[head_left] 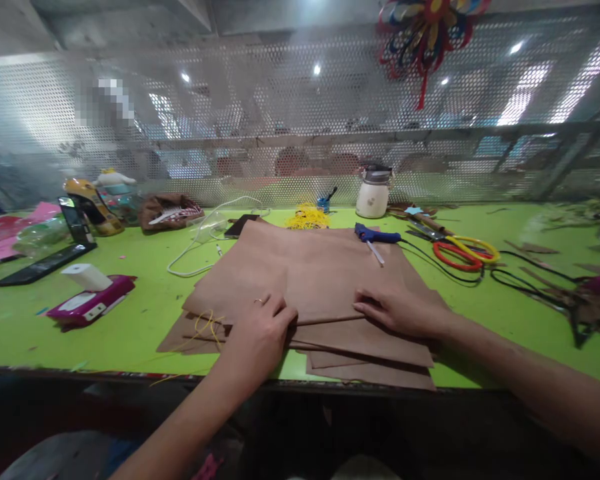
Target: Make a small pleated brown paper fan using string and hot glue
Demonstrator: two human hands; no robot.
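A large sheet of brown paper (320, 267) lies on top of several more brown sheets at the front of the green table. My left hand (263, 333), with a ring on one finger, is closed at the front edge of the top sheet, left of its middle. Farther right, my right hand (395, 310) pinches the same edge between thumb and fingers. Yellow string (209, 327) trails over the left corner of the paper. On the paper's far right part rests a blue glue gun (377, 235), its cord running right.
Scissors with red and yellow handles (463, 253) lie to the right. A white jar (373, 195) and a yellow string bundle (307, 217) stand behind the paper. Left are a purple power strip (93, 303), a white cable (190, 263) and a phone on a stand (75, 220).
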